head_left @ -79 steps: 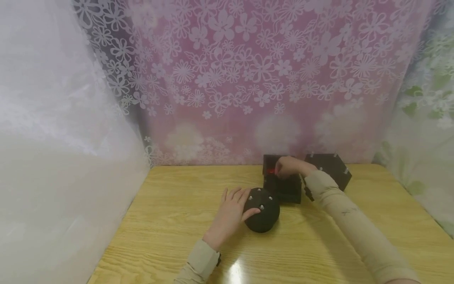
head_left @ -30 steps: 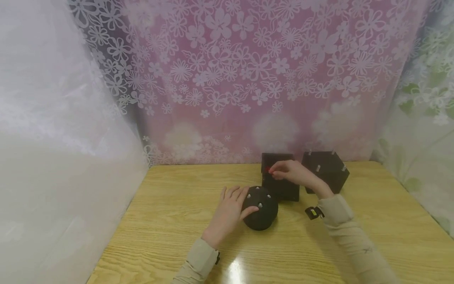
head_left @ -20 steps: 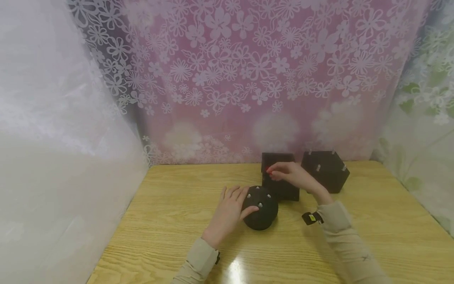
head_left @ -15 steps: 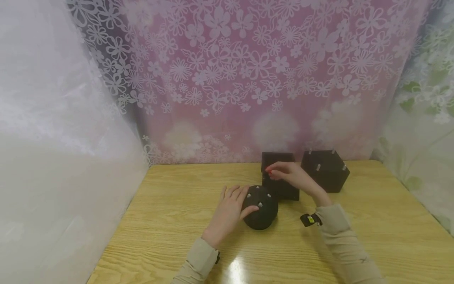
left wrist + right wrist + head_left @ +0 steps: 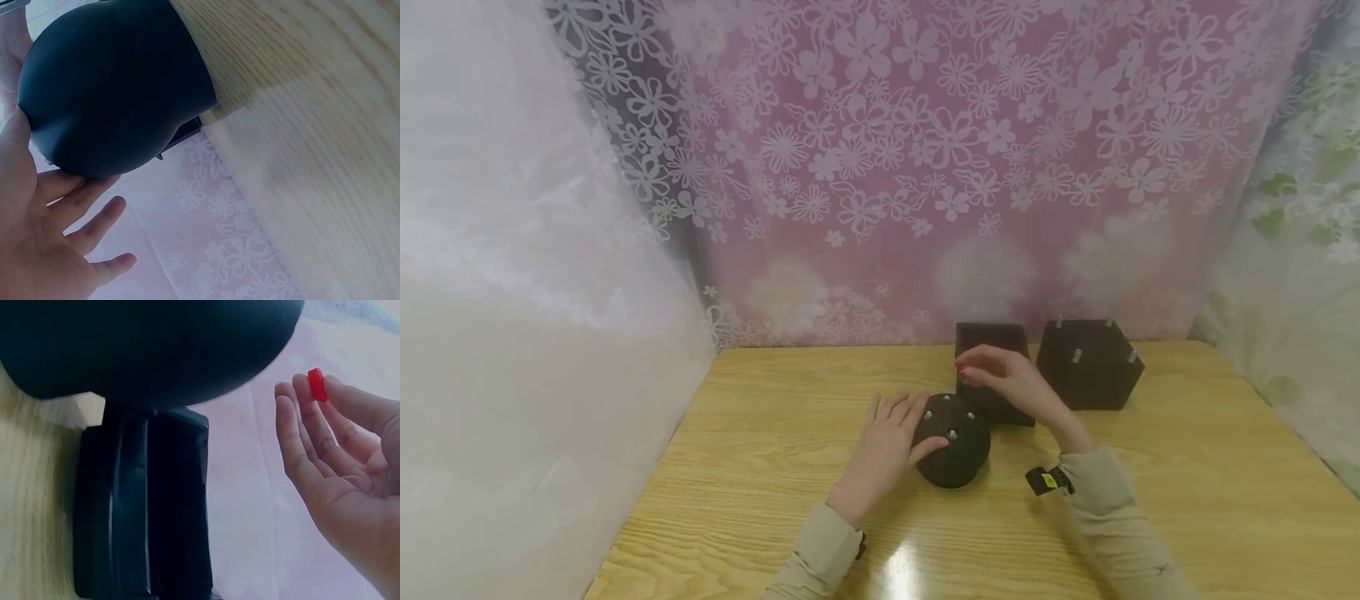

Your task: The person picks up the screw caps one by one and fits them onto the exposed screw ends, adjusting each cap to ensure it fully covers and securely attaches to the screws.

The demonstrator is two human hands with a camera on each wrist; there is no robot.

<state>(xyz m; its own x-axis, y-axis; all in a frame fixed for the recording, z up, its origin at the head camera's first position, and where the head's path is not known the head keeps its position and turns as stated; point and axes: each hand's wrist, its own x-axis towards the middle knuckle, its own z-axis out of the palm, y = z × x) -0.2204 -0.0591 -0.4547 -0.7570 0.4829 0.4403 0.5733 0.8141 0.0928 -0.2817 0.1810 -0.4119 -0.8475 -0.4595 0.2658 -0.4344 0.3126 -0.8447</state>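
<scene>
Red piece (image 5: 317,385): right hand (image 5: 350,487) pinching, long axis pointing nearly twelve o'clock, right-wrist view; left hand (image 5: 880,454) touching, unclenched, ball (image 5: 156,347), top-cropped there

sleeves (image 5: 1116,508): beige, long | right-wrist device (image 5: 1040,481): black, yellow-green label (image 5: 1049,481) | right-sleeve mark (image 5: 1162,571): dark cross

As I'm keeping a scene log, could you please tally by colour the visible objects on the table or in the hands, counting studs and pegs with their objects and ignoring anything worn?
Black: 3 (round studded object, open box, angular pegged block)
Red: 1 (small piece pinched in the right hand)
Total: 4
</scene>
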